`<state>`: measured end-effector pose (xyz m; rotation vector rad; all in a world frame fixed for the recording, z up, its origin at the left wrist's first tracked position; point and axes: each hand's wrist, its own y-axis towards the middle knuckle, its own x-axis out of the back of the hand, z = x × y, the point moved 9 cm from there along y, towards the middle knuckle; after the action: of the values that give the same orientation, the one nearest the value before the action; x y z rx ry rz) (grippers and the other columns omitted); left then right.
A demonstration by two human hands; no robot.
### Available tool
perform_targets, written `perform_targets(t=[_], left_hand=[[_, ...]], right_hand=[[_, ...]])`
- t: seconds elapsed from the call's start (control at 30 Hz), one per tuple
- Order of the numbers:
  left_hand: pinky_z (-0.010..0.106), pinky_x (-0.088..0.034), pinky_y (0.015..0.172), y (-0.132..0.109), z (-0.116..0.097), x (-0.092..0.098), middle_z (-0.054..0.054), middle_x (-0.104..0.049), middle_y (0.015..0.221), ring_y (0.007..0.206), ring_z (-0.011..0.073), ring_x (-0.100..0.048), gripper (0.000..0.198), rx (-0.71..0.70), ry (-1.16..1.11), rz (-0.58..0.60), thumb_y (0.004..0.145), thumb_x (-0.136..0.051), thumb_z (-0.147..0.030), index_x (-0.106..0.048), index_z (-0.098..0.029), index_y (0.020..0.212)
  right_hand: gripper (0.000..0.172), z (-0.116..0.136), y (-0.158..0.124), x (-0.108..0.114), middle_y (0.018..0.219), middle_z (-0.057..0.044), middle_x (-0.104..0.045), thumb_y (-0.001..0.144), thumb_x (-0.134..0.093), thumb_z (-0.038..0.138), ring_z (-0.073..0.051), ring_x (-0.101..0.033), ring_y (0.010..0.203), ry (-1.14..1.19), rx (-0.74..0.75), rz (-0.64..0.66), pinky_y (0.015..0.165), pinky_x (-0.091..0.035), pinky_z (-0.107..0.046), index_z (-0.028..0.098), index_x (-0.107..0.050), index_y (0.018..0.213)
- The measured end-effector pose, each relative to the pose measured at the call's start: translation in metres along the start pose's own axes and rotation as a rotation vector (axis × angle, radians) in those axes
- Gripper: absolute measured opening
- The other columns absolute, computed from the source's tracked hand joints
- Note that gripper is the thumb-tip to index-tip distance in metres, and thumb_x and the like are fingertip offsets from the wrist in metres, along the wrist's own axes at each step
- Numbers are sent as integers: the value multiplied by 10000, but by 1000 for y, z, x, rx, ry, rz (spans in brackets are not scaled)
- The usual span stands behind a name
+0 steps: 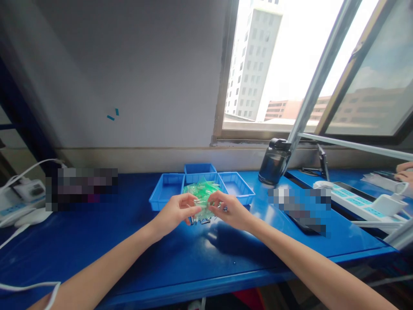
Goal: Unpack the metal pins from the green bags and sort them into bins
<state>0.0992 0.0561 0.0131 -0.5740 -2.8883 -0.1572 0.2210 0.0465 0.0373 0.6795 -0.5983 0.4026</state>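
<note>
My left hand [179,210] and my right hand [231,210] face each other above the middle of the blue table. The fingers of both are pinched on a small clear plastic bag [204,208] stretched between them. Just behind it lies a pile of green-tinted clear plastic bags [204,188], partly covering the blue trays. Small metal pieces that look like screws [205,221] show below my fingers; my hands hide part of them. What the held bag contains is too small to tell.
Shallow blue trays stand behind my hands: left [167,189], right [237,189] and back [200,168]. A dark bottle [274,162] stands at the back right. White power strips [355,203] and cables lie at both sides. Another person's hand [405,172] shows at the right edge.
</note>
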Motion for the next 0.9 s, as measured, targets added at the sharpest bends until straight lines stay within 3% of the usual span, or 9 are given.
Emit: perform_targets(t=[0.13,0.27,0.47,0.67,0.8,0.9], left_hand=[[233,-453,626,-2,-7,-2,-6,-559,694,677,128,-553,286,-92,33,-30,703,-646,-364,-544,-131,833],[262,-462,666,-4,-5,-5,4,-577,720,701,147,-575,319,-89,6,-43,687,-658,-377,-540,-132,853],[263,-456,693,-5,-2,-10,27,-629,775,767,170,-592,322,-118,61,-5,726,-632,-383,-585,-135,926],[265,-471,765,-10,-12,-16,63,-561,1042,918,179,-562,266,-225,163,34,810,-533,-336,-623,-184,1010],[243,-482,695,-9,-14,-1,28,-521,884,812,144,-549,153,-272,241,-135,802,-530,-296,-604,-173,854],[231,-496,581,-6,-4,5,-1,-491,837,698,122,-544,221,-197,165,-173,762,-576,-310,-519,-190,938]], right_hand=[[135,-3,-1,-1,691,11,-546,837,-524,306,-88,-491,589,-184,6,8,553,-396,-201,172,-523,828],[190,-1,-1,0,719,-9,-561,854,-502,352,-110,-504,634,-276,28,-6,589,-401,-226,176,-547,798],[244,-6,0,-8,754,-15,-597,866,-468,376,-104,-548,642,43,-90,58,562,-441,-199,172,-544,977],[298,-10,-1,-14,826,-24,-603,834,-516,394,-106,-556,651,265,-140,118,581,-482,-219,170,-571,1023],[314,-17,-1,-16,789,-23,-595,798,-569,372,-101,-551,609,329,-188,126,593,-509,-249,157,-585,1025],[345,-23,0,-14,763,-16,-587,753,-618,377,-108,-555,607,430,-236,91,583,-521,-261,156,-577,1015]])
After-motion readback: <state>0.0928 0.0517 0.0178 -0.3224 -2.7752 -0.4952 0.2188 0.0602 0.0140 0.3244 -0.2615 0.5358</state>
